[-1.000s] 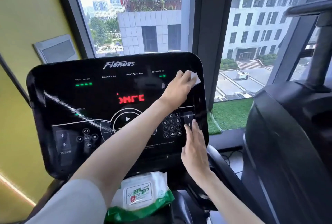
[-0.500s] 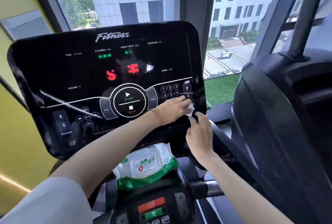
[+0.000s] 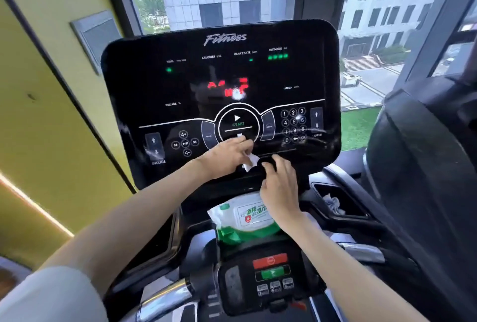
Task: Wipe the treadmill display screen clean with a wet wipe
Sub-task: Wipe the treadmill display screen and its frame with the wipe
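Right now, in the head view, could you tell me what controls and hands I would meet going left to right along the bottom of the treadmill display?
Incline arrows → media buttons → left hand holding the wet wipe → right hand → number keypad → speed arrows.

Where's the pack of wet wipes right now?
In the head view, the wipes pack lies low in the centre, on the ledge just below the display screen, partly hidden by the right hand and above the red stop button.
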Demonstrator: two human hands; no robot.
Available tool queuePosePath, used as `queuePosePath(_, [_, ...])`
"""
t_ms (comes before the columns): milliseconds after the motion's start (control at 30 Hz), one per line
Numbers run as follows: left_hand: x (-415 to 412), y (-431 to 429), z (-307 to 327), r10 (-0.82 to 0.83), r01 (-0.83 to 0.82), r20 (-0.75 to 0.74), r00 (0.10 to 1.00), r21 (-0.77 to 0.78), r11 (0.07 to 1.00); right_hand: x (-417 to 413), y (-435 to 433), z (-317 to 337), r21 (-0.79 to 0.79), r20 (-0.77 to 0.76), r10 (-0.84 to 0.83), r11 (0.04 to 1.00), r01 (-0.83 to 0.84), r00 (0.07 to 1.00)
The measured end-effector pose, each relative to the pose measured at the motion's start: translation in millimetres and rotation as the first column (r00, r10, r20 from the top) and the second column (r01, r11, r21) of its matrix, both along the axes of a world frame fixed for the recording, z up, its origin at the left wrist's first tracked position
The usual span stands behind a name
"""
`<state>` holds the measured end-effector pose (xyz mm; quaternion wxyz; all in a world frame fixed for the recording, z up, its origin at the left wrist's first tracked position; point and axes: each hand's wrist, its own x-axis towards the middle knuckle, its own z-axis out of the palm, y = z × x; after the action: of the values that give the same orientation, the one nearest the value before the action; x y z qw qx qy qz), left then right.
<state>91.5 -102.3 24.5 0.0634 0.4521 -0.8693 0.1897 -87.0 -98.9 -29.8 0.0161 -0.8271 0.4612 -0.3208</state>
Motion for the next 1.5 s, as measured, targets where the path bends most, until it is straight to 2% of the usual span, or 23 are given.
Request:
queuePosePath(333, [67, 81, 2, 0.219, -0.219, -0.004, 0.976, 0.016, 0.976, 57, 35, 3, 0.003, -0.046, 0.175, 0.985, -0.175, 0.984])
queuePosePath(600, [91, 126, 3, 0.366, -0.364, -0.136, 0.921, 0.040, 0.930, 77, 50, 8, 0.029, -0.087, 0.320, 0.947, -0.319, 0.943])
queuePosePath(800, [115, 156, -9, 0.556, -0.556, -0.194, 0.808, 0.063, 0.829, 89, 54, 5, 0.052, -0.110, 0.395, 0.919, -0.391, 0.912])
queuePosePath(967, [110, 177, -21, 0.680, -0.686, -0.337, 0.651, 0.123, 0.717, 92, 53, 4, 0.099, -0.068, 0.426, 0.903, -0.418, 0.902])
queuePosePath(1067, [103, 189, -33, 0.730, -0.713, -0.276, 0.625, 0.181, 0.678, 88, 51, 2, 0.109, -0.065, 0.441, 0.895, -0.433, 0.895])
queuePosePath(1100, [103, 195, -39, 0.775, -0.740, -0.241, 0.585, 0.233, 0.631, 87, 50, 2, 0.108, -0.078, 0.454, 0.889, -0.445, 0.888])
queuePosePath(1133, [104, 202, -47, 0.830, -0.774, -0.245, 0.501, 0.302, 0.556, 86, 48, 3, 0.112, -0.085, 0.466, 0.883, -0.456, 0.881])
queuePosePath(1200, [102, 211, -55, 0.864, -0.802, -0.438, 0.247, 0.408, 0.436, 87, 45, 6, 0.136, -0.060, 0.471, 0.878, -0.460, 0.880])
queuePosePath(1233, [98, 212, -54, 0.811, -0.798, -0.572, 0.122, 0.429, 0.423, 88, 43, 7, 0.147, -0.030, 0.470, 0.875, -0.461, 0.882])
queuePosePath(1300, [88, 210, -42, 0.643, -0.765, -0.759, -0.099, 0.471, 0.438, 91, 43, 9, 0.128, 0.037, 0.494, 0.860, -0.495, 0.868])
queuePosePath(1400, [69, 204, -21, 0.454, -0.572, -0.798, -0.396, 0.601, 0.557, 97, 45, 12, 0.085, 0.102, 0.594, 0.794, -0.602, 0.798])
queuePosePath(1467, [61, 203, -20, 0.356, -0.361, -0.724, -0.591, 0.632, 0.686, 102, 53, 22, 0.259, 0.248, 0.627, 0.692, -0.674, 0.739])
queuePosePath(1500, [56, 203, -22, 0.350, -0.261, -0.684, -0.641, 0.622, 0.738, 104, 56, 29, 0.381, 0.356, 0.606, 0.601, -0.703, 0.711])
